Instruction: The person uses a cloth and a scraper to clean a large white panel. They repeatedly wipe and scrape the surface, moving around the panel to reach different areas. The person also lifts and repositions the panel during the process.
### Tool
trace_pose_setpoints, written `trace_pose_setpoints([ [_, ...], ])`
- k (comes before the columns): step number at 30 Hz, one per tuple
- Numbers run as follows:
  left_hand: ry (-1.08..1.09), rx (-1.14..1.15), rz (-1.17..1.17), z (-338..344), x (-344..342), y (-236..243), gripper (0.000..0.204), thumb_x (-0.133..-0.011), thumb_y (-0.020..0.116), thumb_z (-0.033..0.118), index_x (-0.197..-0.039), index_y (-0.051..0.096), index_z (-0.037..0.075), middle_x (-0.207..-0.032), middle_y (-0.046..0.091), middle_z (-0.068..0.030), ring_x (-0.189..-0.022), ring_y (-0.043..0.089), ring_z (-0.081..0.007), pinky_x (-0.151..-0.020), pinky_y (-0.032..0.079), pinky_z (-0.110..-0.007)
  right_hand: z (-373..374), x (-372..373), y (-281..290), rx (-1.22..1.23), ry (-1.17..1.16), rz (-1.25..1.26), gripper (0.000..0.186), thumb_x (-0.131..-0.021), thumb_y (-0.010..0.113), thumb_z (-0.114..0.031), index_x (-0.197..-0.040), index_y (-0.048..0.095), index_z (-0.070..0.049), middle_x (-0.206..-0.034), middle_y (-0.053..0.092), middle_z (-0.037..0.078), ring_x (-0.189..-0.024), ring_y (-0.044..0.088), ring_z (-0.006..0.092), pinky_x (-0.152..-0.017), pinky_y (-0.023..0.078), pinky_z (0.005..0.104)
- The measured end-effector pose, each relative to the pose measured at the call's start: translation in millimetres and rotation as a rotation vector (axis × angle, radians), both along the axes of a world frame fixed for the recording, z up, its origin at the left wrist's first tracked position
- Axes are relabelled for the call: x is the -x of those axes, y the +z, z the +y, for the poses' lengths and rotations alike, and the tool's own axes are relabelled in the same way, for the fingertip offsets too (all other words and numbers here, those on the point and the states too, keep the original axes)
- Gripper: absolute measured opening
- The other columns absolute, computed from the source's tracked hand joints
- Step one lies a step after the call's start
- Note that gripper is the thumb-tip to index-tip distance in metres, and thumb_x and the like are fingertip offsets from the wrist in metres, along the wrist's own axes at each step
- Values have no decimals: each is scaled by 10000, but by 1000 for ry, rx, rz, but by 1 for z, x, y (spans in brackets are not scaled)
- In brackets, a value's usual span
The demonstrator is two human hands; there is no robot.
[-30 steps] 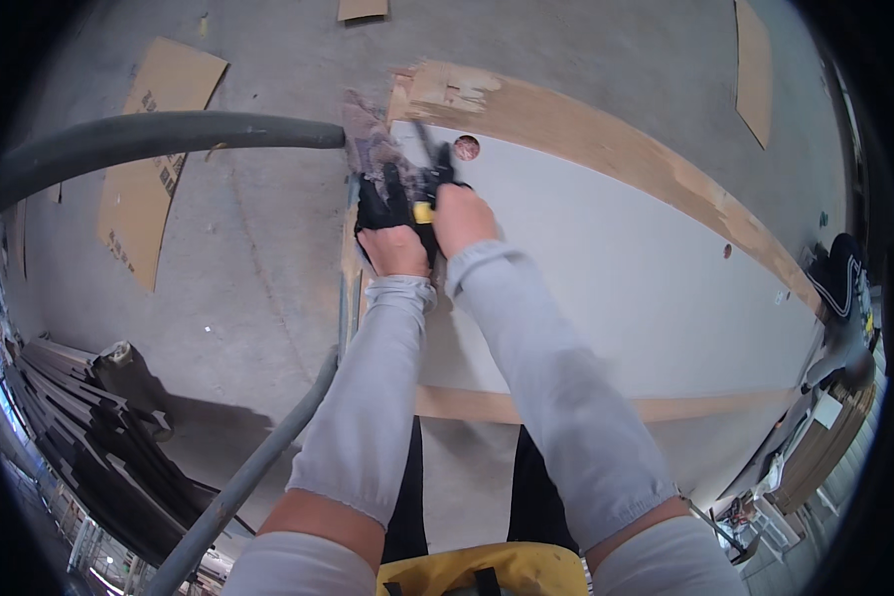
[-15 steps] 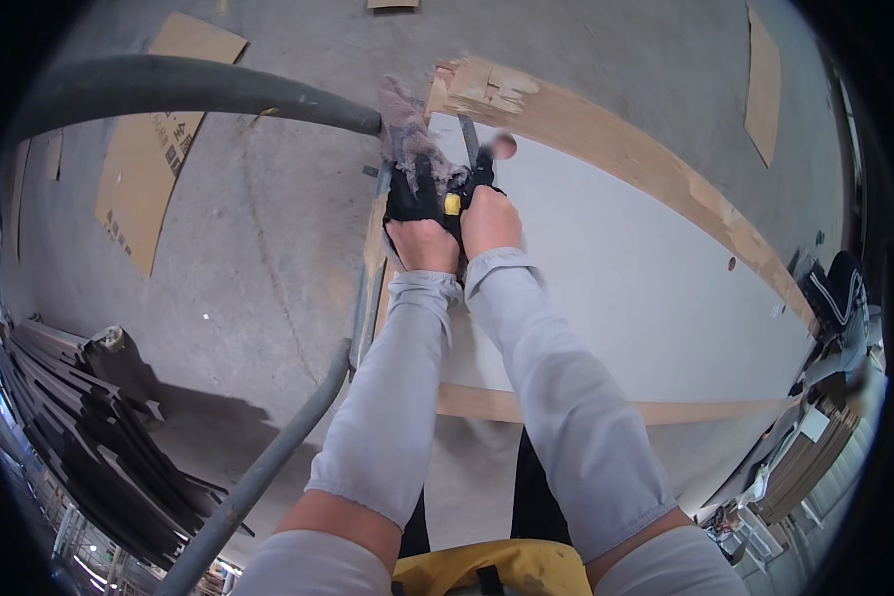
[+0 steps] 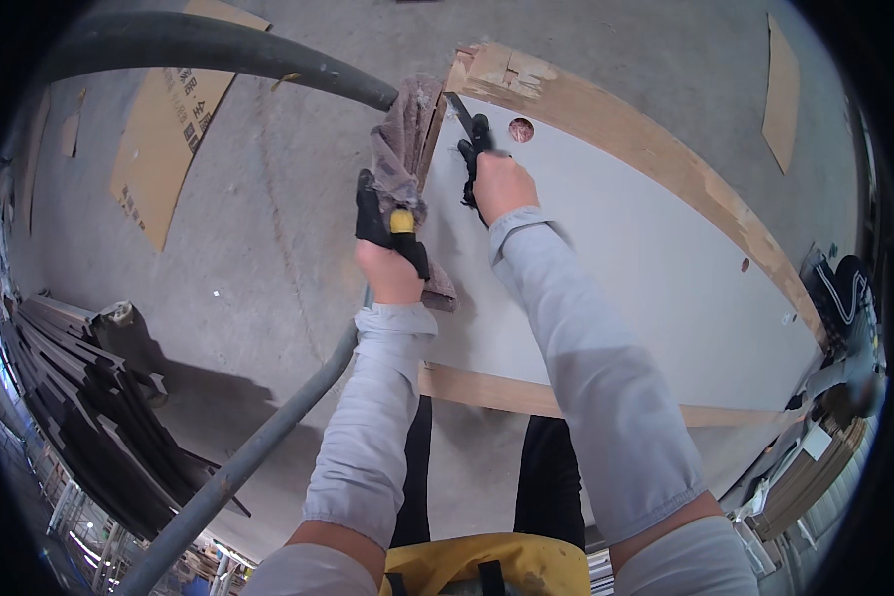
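Left hand (image 3: 389, 260): closed around a black-and-yellow tool handle (image 3: 404, 236), with a grey-brown rag (image 3: 405, 159) gathered against it; the rag is draped up to the near corner of the panel and hangs down past the wrist.

Right hand (image 3: 497, 181): closed on a black-handled tool (image 3: 472, 129), whose thin dark blade is laid against the panel's top edge near the corner; whether the blade is in the seam cannot be told.

White panel (image 3: 626, 268): large, flat, set on the concrete floor (image 3: 268, 228); bordered along its far side by a chipped wooden edge strip (image 3: 616, 124) and along its near side by a second wooden strip (image 3: 507, 395). A round hole (image 3: 521, 129) is seen just beside the right hand.

Grey metal pipe (image 3: 219, 48): curved across the upper left, ending behind the rag; a further length (image 3: 258, 447) is run below the left forearm.

Surroundings: cardboard sheets (image 3: 174, 114) lying flat on the floor at left; a stack of dark boards (image 3: 89, 397) at lower left; a dark shoe (image 3: 849, 298) at the right rim.
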State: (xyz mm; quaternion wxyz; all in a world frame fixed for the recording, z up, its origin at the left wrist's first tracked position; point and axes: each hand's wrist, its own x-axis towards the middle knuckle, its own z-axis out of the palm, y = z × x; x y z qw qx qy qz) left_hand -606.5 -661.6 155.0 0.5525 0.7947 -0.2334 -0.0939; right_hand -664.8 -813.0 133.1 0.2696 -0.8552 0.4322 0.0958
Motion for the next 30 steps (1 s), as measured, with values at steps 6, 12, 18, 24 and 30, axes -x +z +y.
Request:
trace_pose_setpoints([
  [6, -35, -15, 19, -15, -14, 42, 522, -761, 442, -107, -1280, 445, -48, -1205, 561, -209, -1091, 551, -267, -925, 394, -284, 5, -2, 0, 3, -92, -4, 121, -780, 533, -88, -824, 620, -16, -837, 642, 211, -780, 634, 373, -703, 510, 457],
  [12, -196, -15, -17, -35, -38, 76, 450, -776, 470, -49, -1225, 496, -34, -1097, 603, -206, -975, 587, -277, -863, 433, -303, 16, 24, 7, -7, 163, 20, 107, -787, 560, -82, -826, 641, -26, -822, 646, 199, -778, 643, 356, -691, 521, 445],
  [18, -423, 314, 92, -70, -78, 121, 401, -827, 545, -17, -1228, 525, -15, -1065, 612, -90, -913, 560, -141, -811, 448, -263, 0, 24, 14, -15, 110, 104, 142, -823, 535, -110, -877, 642, -34, -905, 636, 192, -819, 636, 344, -721, 518, 428],
  [24, -486, 213, 90, -66, -105, 137, 380, -841, 589, 16, -1218, 542, -3, -1049, 619, -58, -915, 559, -118, -809, 447, -254, 78, 65, 10, -237, 554, 201, 141, -825, 535, -116, -867, 640, -31, -906, 639, 175, -848, 635, 330, -730, 518, 426],
  [30, -322, 50, 28, -14, -89, 116, 487, -829, 659, 142, -1286, 507, 74, -1168, 596, -90, -1072, 542, -178, -948, 389, -295, 74, 67, 7, -171, 187, 158, 176, -797, 607, -210, -868, 644, -54, -880, 632, 184, -826, 636, 348, -731, 519, 435],
])
